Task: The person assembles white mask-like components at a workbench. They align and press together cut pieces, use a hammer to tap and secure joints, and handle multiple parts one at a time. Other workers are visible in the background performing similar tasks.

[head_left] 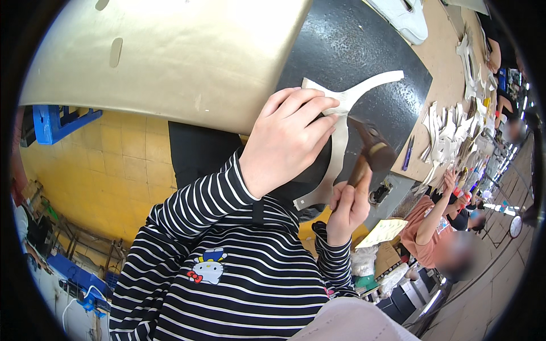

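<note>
My left hand (pixel 287 139) presses down on a thin curved strip of light metal (pixel 339 149) that lies on a dark mottled slab (pixel 352 51). The strip forks near the top, with one arm (pixel 378 81) running right. My right hand (pixel 348 207) is shut on the wooden handle of a hammer (pixel 372 149), whose dark head hovers just right of the strip. Both sleeves are black-and-white striped.
A large pale gold curved panel (pixel 170 57) covers the upper left. On the wooden bench (pixel 441 57) to the right lie several white cut pieces (pixel 449 128) and a blue pen (pixel 408 152). Another person in an orange top (pixel 426 227) works at lower right. Yellow floor (pixel 102 165) lies left.
</note>
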Action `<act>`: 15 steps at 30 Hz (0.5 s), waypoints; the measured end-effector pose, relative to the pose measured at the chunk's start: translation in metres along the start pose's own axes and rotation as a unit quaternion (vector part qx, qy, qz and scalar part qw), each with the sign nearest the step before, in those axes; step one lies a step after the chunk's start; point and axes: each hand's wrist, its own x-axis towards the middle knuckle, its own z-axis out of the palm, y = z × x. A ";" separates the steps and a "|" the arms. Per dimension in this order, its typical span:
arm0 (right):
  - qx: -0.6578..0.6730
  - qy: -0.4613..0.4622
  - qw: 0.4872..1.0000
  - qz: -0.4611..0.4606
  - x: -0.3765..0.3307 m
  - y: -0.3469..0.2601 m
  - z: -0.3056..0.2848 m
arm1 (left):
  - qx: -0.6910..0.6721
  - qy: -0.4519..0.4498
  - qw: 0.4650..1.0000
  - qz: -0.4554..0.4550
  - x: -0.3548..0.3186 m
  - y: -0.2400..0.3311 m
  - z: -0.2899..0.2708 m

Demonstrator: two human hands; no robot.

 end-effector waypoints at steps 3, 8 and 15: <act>-0.032 0.006 0.999 0.013 0.001 -0.001 0.001 | -0.002 -0.001 1.000 0.001 -0.001 0.000 -0.001; -0.007 0.009 1.000 -0.007 0.003 -0.002 -0.001 | -0.007 0.003 1.000 0.002 0.000 0.000 0.000; -0.024 0.006 1.000 0.003 0.005 -0.001 0.001 | -0.001 0.003 1.000 0.003 0.000 0.000 0.001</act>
